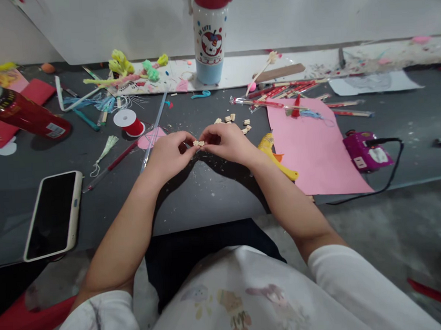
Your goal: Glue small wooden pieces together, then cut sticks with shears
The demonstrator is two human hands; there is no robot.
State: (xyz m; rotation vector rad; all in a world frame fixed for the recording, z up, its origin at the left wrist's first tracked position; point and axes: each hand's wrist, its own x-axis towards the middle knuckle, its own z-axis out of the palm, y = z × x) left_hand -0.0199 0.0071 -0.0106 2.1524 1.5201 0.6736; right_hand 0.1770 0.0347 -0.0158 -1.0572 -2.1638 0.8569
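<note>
Between the fingertips of my left hand (171, 155) and my right hand (225, 142) is a small cluster of pale wooden pieces (198, 143), pinched from both sides just over the dark table. Both hands are closed on it. Just beyond my right hand lie several similar small wooden bits (247, 122). Beside my right forearm rests a yellow tool (279, 159) with an orange part, partly hidden by the arm. Left of my left hand are a pink paper piece (150, 138), a clear strip (159, 121) and a spool of red thread (129, 123).
A bottle (210, 42) stands upright at the back. Pink paper (316, 155), wrapped sticks (276, 102) and a purple box (365, 151) with a black cable lie on the right. On the left are a phone (53, 213), a red can (25, 116) and a tassel (107, 149).
</note>
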